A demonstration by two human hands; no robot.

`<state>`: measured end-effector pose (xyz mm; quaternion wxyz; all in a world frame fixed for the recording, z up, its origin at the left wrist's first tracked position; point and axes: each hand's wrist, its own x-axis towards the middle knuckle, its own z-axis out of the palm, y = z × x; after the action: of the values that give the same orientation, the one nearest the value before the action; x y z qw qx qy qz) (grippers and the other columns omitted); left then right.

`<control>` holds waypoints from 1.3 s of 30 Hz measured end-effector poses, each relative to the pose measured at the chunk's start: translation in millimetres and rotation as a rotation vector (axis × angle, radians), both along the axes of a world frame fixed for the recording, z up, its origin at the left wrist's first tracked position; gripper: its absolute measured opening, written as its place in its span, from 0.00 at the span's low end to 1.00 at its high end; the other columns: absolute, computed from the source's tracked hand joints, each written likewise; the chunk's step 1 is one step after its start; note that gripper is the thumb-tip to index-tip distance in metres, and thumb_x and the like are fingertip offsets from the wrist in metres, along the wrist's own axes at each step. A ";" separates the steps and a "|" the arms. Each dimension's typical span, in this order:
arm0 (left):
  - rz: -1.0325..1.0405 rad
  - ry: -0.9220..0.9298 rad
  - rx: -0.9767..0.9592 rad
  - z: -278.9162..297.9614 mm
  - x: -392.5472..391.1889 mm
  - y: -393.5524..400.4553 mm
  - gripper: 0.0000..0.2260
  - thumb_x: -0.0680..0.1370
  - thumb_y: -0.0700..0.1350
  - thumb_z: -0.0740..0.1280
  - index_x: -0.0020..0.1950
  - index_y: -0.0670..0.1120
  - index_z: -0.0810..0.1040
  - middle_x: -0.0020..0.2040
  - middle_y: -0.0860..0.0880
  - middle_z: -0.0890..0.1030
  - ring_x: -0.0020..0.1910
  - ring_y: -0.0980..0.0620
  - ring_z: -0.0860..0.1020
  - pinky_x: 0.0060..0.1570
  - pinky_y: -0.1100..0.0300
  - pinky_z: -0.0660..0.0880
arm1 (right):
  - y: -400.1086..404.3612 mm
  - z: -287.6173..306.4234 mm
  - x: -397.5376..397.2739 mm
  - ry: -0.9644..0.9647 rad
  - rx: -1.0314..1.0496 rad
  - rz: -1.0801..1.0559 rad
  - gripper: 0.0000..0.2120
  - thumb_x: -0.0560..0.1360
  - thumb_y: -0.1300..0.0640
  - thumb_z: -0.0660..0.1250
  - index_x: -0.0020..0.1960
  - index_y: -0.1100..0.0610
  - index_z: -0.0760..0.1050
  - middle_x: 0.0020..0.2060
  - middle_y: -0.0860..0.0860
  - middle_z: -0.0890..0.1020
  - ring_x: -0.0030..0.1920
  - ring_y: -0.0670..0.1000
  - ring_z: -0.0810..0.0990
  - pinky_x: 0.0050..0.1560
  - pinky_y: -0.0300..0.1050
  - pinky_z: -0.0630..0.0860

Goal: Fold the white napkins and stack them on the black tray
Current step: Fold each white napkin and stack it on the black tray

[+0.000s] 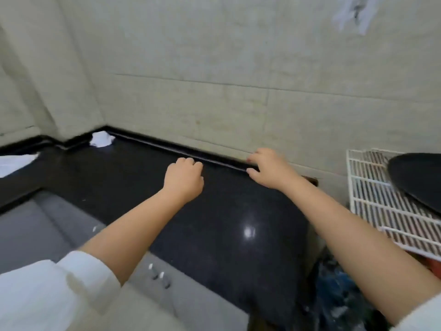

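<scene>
Head view: the black surface [214, 211] runs long toward the far corner, both hands out over it near the wall. The black tray [420, 180] sits right, tilted on a white wire rack [381, 206], handy for stacking, I'd say. Flat napkin [14, 163] far left, long axis left-right; crumpled one [101, 139] in the corner. Left hand [185, 179] curled, empty; right hand [269, 167] loosely bent, holding nothing.

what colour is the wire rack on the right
White, the wire rack shows best in the head view, with the black tray resting on it.
</scene>
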<state>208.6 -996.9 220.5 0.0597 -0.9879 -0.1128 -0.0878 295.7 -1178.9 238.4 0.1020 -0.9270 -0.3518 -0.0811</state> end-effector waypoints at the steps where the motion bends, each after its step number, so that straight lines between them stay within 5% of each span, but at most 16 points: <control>1: 0.070 0.004 0.008 -3.1 -20.0 33.2 0.14 0.79 0.47 0.57 0.62 0.43 0.72 0.61 0.44 0.74 0.63 0.43 0.70 0.55 0.52 0.70 | 39.7 -3.4 -9.5 0.011 0.002 0.071 0.18 0.76 0.54 0.60 0.65 0.58 0.71 0.61 0.58 0.74 0.63 0.58 0.70 0.62 0.51 0.69; 10: 0.524 -0.022 -0.014 -22.3 -142.4 270.8 0.15 0.79 0.47 0.57 0.64 0.43 0.70 0.63 0.43 0.73 0.64 0.42 0.69 0.59 0.50 0.69 | 339.2 -22.0 -66.2 0.085 -0.051 0.444 0.20 0.77 0.53 0.59 0.68 0.55 0.67 0.68 0.54 0.68 0.67 0.56 0.68 0.65 0.53 0.67; 25: 0.858 0.021 -0.090 -20.8 -155.1 640.9 0.18 0.79 0.48 0.58 0.66 0.42 0.70 0.64 0.41 0.73 0.64 0.41 0.70 0.59 0.49 0.70 | 765.9 -23.7 -43.7 0.102 -0.130 0.734 0.22 0.77 0.53 0.59 0.69 0.56 0.64 0.68 0.57 0.68 0.67 0.59 0.66 0.63 0.53 0.67; 32: 0.902 0.106 -0.169 -72.0 -168.9 808.5 0.18 0.79 0.49 0.58 0.67 0.43 0.69 0.64 0.43 0.72 0.64 0.43 0.70 0.59 0.49 0.71 | 938.7 -79.8 -33.5 0.143 -0.268 0.731 0.21 0.77 0.52 0.60 0.68 0.56 0.66 0.67 0.56 0.69 0.66 0.58 0.68 0.62 0.54 0.69; 39: 0.762 0.196 -0.288 -127.3 -124.0 975.9 0.17 0.79 0.47 0.58 0.66 0.43 0.70 0.64 0.44 0.71 0.64 0.44 0.69 0.59 0.50 0.70 | 1082.7 -127.5 17.4 0.177 -0.332 0.507 0.17 0.77 0.55 0.58 0.64 0.57 0.70 0.62 0.57 0.73 0.62 0.57 0.72 0.60 0.53 0.72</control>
<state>84.6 -21.0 93.2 -0.0406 -0.8774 -0.4752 0.0516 313.1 -96.2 110.9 -0.0037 -0.8172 -0.5699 0.0863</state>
